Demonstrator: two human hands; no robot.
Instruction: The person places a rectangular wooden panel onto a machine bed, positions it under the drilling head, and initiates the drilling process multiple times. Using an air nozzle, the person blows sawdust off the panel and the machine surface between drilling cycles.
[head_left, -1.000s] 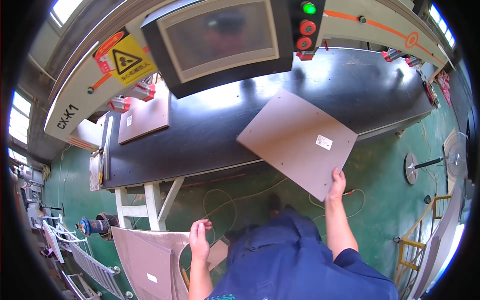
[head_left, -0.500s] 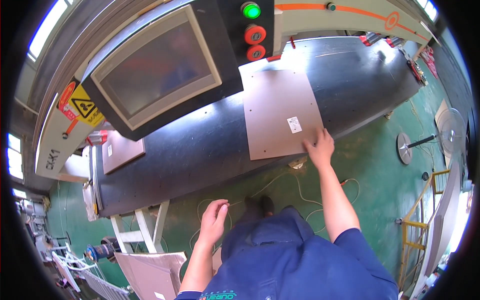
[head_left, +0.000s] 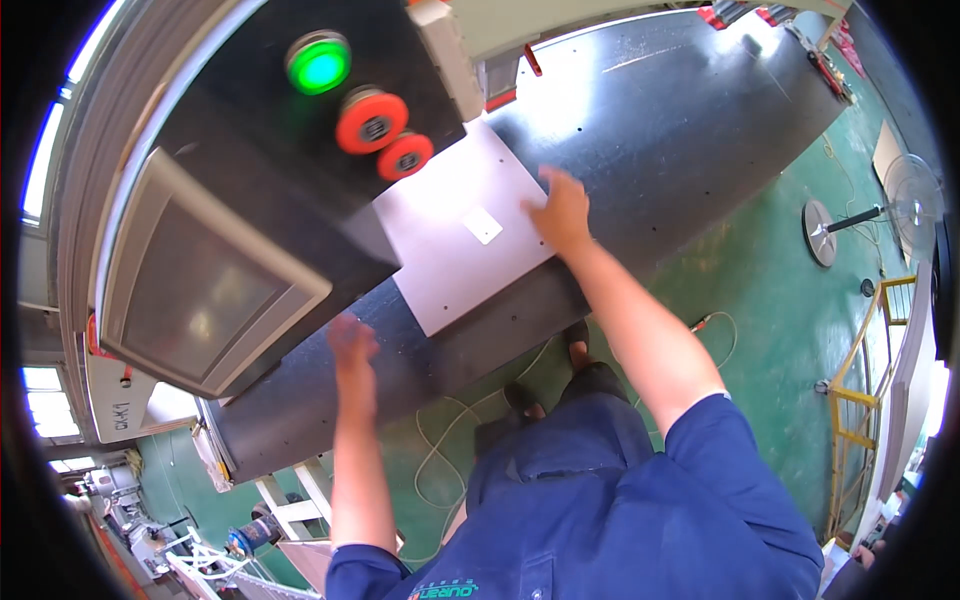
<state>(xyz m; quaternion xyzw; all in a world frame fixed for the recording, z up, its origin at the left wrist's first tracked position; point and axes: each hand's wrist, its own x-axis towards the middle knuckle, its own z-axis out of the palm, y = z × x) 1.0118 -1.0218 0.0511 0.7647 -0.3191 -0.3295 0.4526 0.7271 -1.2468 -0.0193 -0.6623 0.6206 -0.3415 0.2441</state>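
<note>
A flat taupe panel (head_left: 430, 240) with small holes and a white label lies on the black machine table (head_left: 670, 140), partly hidden under the control console. My right hand (head_left: 560, 215) is at the panel's right edge, thumb and fingers apart, not closed round it; whether it touches is unclear. My left hand (head_left: 352, 345) is raised left of the panel, over or near the table's front part and below the console screen (head_left: 210, 280); motion smears its fingers. A green lit button (head_left: 318, 62) and two red knobs (head_left: 372, 122) are on the console above the panel.
The machine's gantry (head_left: 560, 22) spans the table's back. To the right stand a round-based stand (head_left: 818, 232) and a yellow metal frame (head_left: 852, 430) beside leaning boards. A cable (head_left: 440, 425) loops on the green floor by my feet. A white table leg (head_left: 300, 510) is at lower left.
The panel went from being held aloft by my right hand to lying on the table, then further under the console. My left hand moved forward and left; my view swung closer to the console.
</note>
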